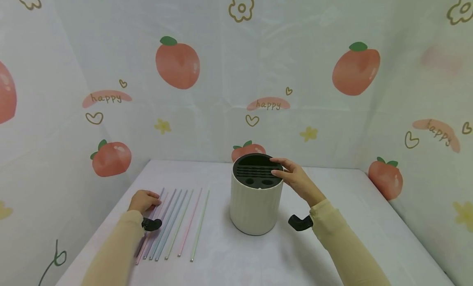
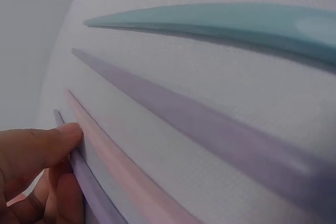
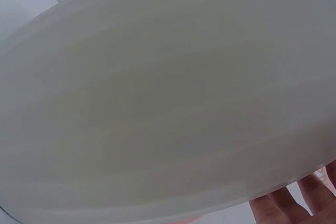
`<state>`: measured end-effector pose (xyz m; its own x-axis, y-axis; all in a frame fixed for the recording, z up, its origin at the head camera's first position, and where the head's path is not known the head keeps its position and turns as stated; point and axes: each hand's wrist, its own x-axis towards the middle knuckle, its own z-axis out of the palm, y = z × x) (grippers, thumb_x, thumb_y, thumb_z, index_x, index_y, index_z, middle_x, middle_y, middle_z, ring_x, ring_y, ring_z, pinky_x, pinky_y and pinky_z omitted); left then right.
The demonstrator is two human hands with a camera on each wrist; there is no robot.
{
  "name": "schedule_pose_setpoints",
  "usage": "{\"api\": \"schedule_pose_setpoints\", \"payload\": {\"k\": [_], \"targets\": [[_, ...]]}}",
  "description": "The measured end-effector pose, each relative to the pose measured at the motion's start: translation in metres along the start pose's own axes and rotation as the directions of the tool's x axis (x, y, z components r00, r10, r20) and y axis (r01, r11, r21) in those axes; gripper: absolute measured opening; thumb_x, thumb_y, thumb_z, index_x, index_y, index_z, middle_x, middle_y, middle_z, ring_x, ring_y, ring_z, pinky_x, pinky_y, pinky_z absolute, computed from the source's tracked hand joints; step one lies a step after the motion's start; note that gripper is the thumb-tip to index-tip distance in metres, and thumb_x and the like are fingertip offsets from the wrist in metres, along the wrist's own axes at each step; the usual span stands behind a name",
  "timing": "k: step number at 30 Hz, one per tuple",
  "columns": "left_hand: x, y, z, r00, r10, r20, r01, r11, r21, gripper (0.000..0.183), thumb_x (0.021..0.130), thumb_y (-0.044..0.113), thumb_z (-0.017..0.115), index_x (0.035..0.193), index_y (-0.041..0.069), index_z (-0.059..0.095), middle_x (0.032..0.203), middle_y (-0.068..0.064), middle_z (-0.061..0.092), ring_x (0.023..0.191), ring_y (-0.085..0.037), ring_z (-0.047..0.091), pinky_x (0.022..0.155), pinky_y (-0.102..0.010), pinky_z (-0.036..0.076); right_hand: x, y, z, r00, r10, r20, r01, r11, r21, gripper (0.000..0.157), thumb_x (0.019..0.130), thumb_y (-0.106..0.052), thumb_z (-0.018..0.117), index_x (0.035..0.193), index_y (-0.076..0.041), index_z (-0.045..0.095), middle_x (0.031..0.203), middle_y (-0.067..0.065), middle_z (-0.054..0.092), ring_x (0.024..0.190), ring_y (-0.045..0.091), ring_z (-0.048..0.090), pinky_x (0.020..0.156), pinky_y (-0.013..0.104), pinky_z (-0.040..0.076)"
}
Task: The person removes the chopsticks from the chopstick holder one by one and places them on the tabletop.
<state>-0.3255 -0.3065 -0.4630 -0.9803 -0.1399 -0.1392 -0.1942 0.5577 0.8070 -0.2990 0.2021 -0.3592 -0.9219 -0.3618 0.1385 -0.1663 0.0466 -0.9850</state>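
Note:
A row of pastel chopsticks (image 1: 180,224) in purple, pink, blue and green lies on the table to the left. My left hand (image 1: 144,200) pinches the leftmost purple chopstick (image 2: 94,192) near its thin end, thumb on top. A pink chopstick (image 2: 115,166) lies right beside that thumb. Right of the row stands an upright cream ribbed utensil holder (image 1: 255,208) with a black slotted top (image 1: 251,171). My right hand (image 1: 297,179) rests on the right rim of this top, thumb and fingers extended. In the right wrist view the holder's wall hides most of the hand.
The white-covered table (image 1: 332,245) meets a white curtain (image 1: 221,72) printed with peaches at the back and sides. A black wrist camera mount (image 1: 300,222) projects from the right wrist, close to the holder. Another mount (image 1: 151,224) sits over the chopsticks.

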Motion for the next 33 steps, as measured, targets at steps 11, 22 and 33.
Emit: {"api": "schedule_pose_setpoints", "payload": {"k": [11,22,33], "targets": [[-0.004,0.0,-0.002,1.0,-0.018,0.0,0.018,1.0,-0.004,0.026,0.077,0.003,0.074,0.097,-0.012,0.067,0.079,-0.007,0.066,0.065,-0.013,0.057,0.058,-0.023,0.052,0.001,0.001,0.001,1.0,0.0,0.009,0.0,1.0,-0.005,0.054,0.096,-0.01,0.06,0.144,-0.001,0.039,0.153,0.015,0.032,0.117,0.005,0.053,0.097,0.014,0.043],[-0.007,0.015,-0.004,1.0,0.008,0.027,-0.007,0.999,-0.053,0.036,0.086,0.008,0.069,0.112,-0.015,0.06,0.079,-0.003,0.066,0.069,-0.012,0.06,0.061,-0.022,0.053,-0.002,0.002,-0.002,1.0,0.006,-0.014,-0.007,0.997,-0.072,0.053,0.096,-0.016,0.061,0.144,-0.005,0.041,0.15,0.014,0.037,0.112,0.003,0.056,0.109,0.032,0.038],[-0.014,0.102,-0.002,0.972,0.214,0.092,-0.206,0.974,-0.094,0.043,0.096,0.021,0.062,0.128,-0.007,0.054,0.129,-0.025,0.056,0.112,-0.03,0.059,0.095,-0.034,0.053,-0.009,-0.01,-0.008,0.99,-0.096,-0.102,0.073,0.975,-0.21,0.05,0.098,-0.022,0.058,0.143,-0.007,0.041,0.152,0.016,0.036,0.142,0.034,0.032,0.115,0.057,0.027]]}}
